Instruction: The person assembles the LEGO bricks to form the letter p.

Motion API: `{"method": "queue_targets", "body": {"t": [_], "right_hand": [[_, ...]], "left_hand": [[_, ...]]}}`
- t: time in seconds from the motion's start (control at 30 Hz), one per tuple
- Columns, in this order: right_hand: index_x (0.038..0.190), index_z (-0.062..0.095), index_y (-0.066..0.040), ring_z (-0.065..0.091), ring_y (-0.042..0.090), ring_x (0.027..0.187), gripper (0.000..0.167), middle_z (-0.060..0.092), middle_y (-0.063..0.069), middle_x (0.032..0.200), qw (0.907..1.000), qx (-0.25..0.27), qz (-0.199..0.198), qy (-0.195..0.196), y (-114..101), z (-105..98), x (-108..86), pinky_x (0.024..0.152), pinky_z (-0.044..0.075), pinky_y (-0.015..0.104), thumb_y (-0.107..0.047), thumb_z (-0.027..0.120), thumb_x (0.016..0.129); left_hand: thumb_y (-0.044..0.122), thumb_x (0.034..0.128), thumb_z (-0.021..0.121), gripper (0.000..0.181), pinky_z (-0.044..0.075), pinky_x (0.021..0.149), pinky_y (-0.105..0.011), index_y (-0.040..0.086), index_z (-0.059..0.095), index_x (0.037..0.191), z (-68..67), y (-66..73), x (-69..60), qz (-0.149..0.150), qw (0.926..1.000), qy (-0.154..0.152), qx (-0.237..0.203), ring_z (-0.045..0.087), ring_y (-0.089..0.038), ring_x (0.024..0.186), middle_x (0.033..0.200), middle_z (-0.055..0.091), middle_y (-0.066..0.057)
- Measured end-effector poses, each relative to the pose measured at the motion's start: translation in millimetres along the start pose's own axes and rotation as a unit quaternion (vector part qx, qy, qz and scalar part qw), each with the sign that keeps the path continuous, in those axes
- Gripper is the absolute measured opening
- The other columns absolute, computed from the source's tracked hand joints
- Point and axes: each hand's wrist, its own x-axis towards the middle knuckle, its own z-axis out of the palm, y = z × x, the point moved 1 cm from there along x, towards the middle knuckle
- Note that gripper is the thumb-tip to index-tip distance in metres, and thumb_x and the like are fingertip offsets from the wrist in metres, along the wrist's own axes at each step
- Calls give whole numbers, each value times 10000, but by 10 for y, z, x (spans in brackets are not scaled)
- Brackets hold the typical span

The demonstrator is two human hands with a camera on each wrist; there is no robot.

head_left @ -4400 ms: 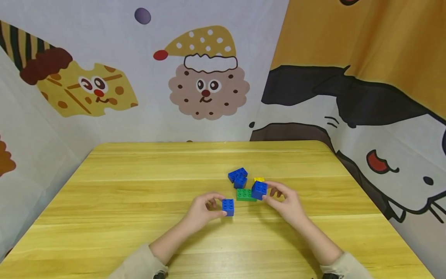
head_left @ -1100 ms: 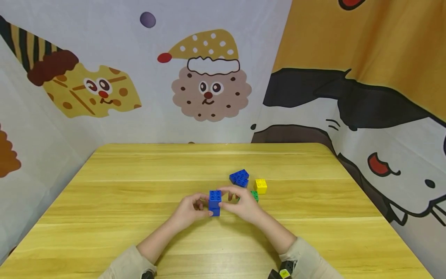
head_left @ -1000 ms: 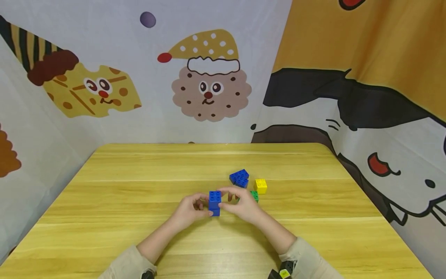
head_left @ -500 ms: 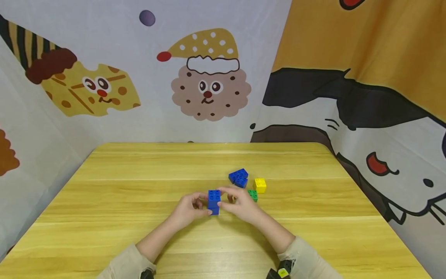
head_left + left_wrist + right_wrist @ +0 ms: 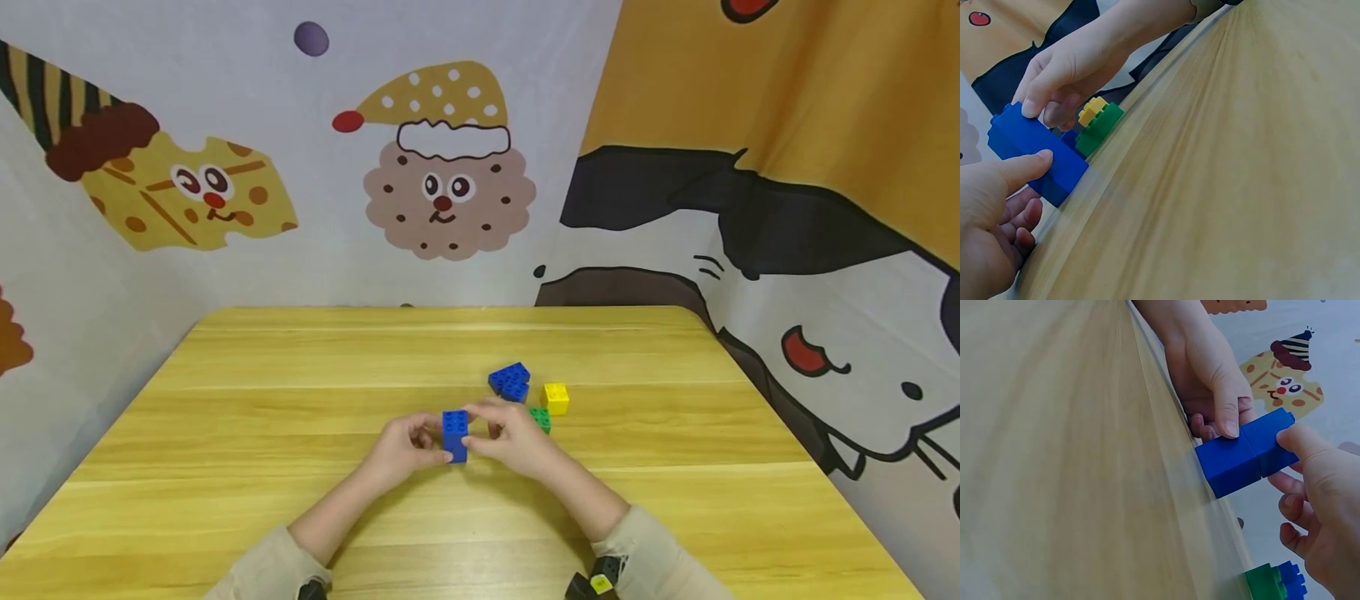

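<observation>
Two blue bricks stand stacked one on the other on the table, the upper brick (image 5: 455, 422) flush with the lower brick (image 5: 456, 452). My left hand (image 5: 401, 450) pinches the lower one from the left, thumb on its near side. From the right my right hand (image 5: 517, 433) pinches the upper one. Both wrist views show the pair joined with a thin seam, in the left wrist view the upper brick (image 5: 1016, 132) and in the right wrist view the lower brick (image 5: 1229, 465).
Behind my right hand lie a partly hidden green brick (image 5: 540, 419), a yellow brick (image 5: 556, 398) and a group of blue bricks (image 5: 510, 381). A patterned cloth (image 5: 300, 275) hangs beyond the far edge of the wooden table (image 5: 300, 350).
Since the earliest frame, both hands have come together to the left and the right hand's blue brick was put on the left hand's. In the last second the upper brick has moved down flush.
</observation>
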Motion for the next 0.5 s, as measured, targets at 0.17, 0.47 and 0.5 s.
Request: {"method": "queue_targets", "body": {"t": [0.17,0.47,0.5], "right_hand": [[1258,607,13,415,65,587,436,635,-5,1061,9999,85,86,-25,3,17,11,476,390,193,-175,711,878],[1244,632,-26,419,73,567,408,627,-42,1038,9983,520,261,-9,34,5,0,477,378,203,-181,718,876],[1240,640,-41,420,75,565,399,630,-43,1038,9981,559,258,2,34,2,0,478,378,204,-186,718,876]], "left_hand": [[143,754,826,321,431,575,-257,47,684,1024,-15,-8,-10,76,10000,1,20,515,-175,688,788,599,-30],[62,757,809,356,422,583,-250,21,670,1082,1,7,1,-20,10000,0,-18,506,-184,712,864,625,-64],[58,758,807,357,422,583,-252,23,669,1086,2,0,5,-37,10000,4,-40,506,-188,715,867,626,-67]]}}
